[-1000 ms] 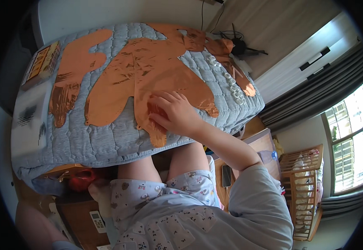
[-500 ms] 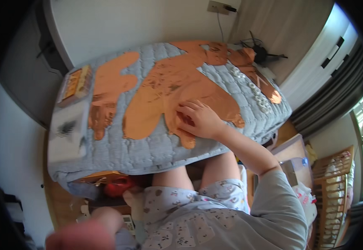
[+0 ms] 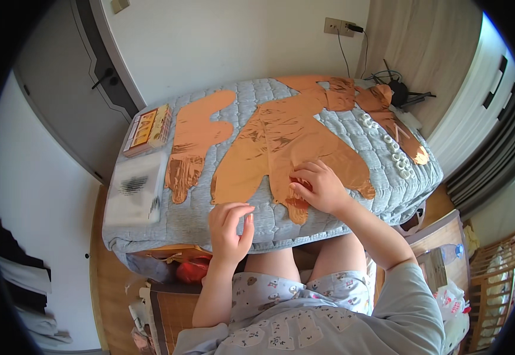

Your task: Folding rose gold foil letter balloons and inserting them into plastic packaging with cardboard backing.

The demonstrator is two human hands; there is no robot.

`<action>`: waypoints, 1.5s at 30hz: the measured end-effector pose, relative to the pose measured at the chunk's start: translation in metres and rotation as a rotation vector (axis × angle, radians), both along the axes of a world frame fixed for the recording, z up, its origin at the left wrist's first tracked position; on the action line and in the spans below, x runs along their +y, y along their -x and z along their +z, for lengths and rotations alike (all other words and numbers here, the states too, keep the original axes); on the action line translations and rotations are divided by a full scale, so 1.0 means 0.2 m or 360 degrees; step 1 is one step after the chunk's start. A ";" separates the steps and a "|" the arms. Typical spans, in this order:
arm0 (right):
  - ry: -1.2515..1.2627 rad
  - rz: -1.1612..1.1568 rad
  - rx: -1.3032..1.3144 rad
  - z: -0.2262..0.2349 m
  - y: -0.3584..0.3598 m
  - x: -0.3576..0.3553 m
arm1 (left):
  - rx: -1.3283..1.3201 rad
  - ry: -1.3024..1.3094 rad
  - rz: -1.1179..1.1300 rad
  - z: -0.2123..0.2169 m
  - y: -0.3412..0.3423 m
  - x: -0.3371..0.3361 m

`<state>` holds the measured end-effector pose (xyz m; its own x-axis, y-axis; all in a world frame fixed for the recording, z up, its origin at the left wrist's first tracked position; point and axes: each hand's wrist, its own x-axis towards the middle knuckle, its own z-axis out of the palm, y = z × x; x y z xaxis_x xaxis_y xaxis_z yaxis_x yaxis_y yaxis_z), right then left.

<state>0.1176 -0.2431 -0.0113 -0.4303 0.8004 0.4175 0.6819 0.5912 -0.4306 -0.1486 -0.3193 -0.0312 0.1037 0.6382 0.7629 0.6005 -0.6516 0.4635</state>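
Observation:
A large copper-coloured foil balloon, flat and uninflated, lies across the middle of the quilted grey bed. My right hand rests on its near lobe, fingers bent and thumb apart, nothing visibly gripped between them. Over the bed's front edge, by the balloon's lower left lobe, hovers my left hand, empty, fingers loosely curved and thumb apart. Another flat foil balloon lies to the left. More foil pieces spread along the back right.
At the bed's left are a yellow patterned box and a clear plastic packet. Several white ring-shaped rolls line the right side. Behind them sits a black router-like device. A wooden crib stands at right.
My left hand has come up from the blurred lower left to the bed's front edge. My right hand stays on the same lobe. The whole view has shifted.

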 end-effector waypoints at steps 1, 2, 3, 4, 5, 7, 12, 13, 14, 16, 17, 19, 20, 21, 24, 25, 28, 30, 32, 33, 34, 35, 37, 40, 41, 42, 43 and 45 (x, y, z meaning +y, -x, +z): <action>-0.0004 0.0001 0.0006 0.00 0.00 0.00 | 0.0006 -0.0004 0.0001 -0.01 0.00 0.01; -0.0022 0.0009 0.0018 -0.01 0.00 0.00 | -0.0004 0.0029 -0.0014 -0.01 -0.01 0.01; -0.0039 0.0015 0.0031 -0.02 0.00 0.01 | -0.0014 0.0063 -0.0032 -0.01 -0.01 0.01; -0.0042 0.0006 0.0037 -0.03 -0.01 0.01 | -0.0008 0.0060 -0.0040 -0.01 -0.02 0.01; -0.0045 0.0021 0.0048 -0.04 -0.02 0.02 | -0.0010 0.0073 -0.0043 -0.01 -0.03 0.01; -0.0051 0.0014 0.0065 -0.04 -0.04 0.01 | -0.0005 0.0082 -0.0067 -0.01 -0.05 0.01; -0.0147 0.0117 0.0480 0.02 -0.13 -0.05 | 0.0132 0.0179 -0.0099 0.03 -0.13 0.00; -0.0158 0.0073 0.0490 0.03 -0.20 -0.07 | 0.0147 0.0174 -0.0143 0.05 -0.15 0.00; -0.0269 0.0011 0.0520 0.04 -0.28 -0.09 | 0.0159 0.0180 -0.0148 0.06 -0.17 0.01; -0.0483 -0.0157 0.0545 0.01 -0.51 -0.11 | 0.0202 0.0197 -0.0155 0.10 -0.22 0.02; -0.0536 -0.0293 0.0558 0.04 -0.64 -0.13 | 0.0222 0.0196 -0.0179 0.12 -0.25 0.02; -0.0548 -0.0686 0.0585 0.04 -0.98 -0.13 | 0.0194 0.0277 -0.0213 0.15 -0.35 0.04; -0.0576 -0.0878 0.0533 0.03 -1.17 -0.13 | 0.0203 0.0268 -0.0239 0.16 -0.41 0.06; -0.0601 -0.1039 0.0479 0.05 -1.32 -0.11 | 0.0210 0.0284 -0.0289 0.18 -0.48 0.07; -0.0437 -0.1220 0.0451 0.04 -1.59 -0.01 | 0.0205 0.0296 -0.0455 0.26 -0.73 0.11; -0.0417 -0.1186 0.0433 0.03 -1.67 0.04 | 0.0192 0.0302 -0.0554 0.28 -0.84 0.13; -0.0424 -0.0906 -0.0695 0.05 -1.71 0.31 | 0.0306 0.0089 -0.0702 0.22 -1.09 0.20; -0.0566 -0.1022 -0.0413 0.00 -1.70 0.44 | 0.0358 -0.0026 -0.0758 0.16 -1.24 0.21; -0.0386 -0.1303 -0.0381 -0.01 -1.68 0.52 | 0.0519 -0.0230 -0.0723 0.09 -1.32 0.21; -0.0189 -0.1574 -0.0345 -0.01 -1.68 0.55 | 0.0520 -0.0238 -0.0713 0.06 -1.35 0.22; -0.0072 -0.1534 -0.0385 0.00 -1.71 0.58 | 0.0543 -0.0284 -0.0598 0.02 -1.36 0.22; -0.0080 -0.1513 -0.0380 0.01 -1.71 0.60 | 0.0569 -0.0331 -0.0471 -0.01 -1.35 0.22; 0.0170 -0.1528 -0.0382 0.03 -1.74 0.64 | 0.0622 -0.0318 -0.0397 -0.01 -1.32 0.22; 0.0284 -0.1451 -0.0427 0.06 -1.84 0.70 | 0.0825 -0.0200 0.0079 0.08 -1.29 0.20; 0.0272 -0.1452 -0.0418 0.05 -1.85 0.72 | 0.0830 -0.0194 0.0088 0.12 -1.27 0.21; 0.0221 -0.1488 -0.0459 0.04 -1.87 0.73 | 0.0838 -0.0089 0.0272 0.15 -1.25 0.21; 0.0220 -0.1472 -0.0451 0.04 -1.87 0.76 | 0.0845 0.0009 0.0464 0.19 -1.22 0.22; 0.0225 -0.1416 -0.0688 0.06 -1.90 0.80 | 0.0908 0.0098 0.0499 0.20 -1.12 0.26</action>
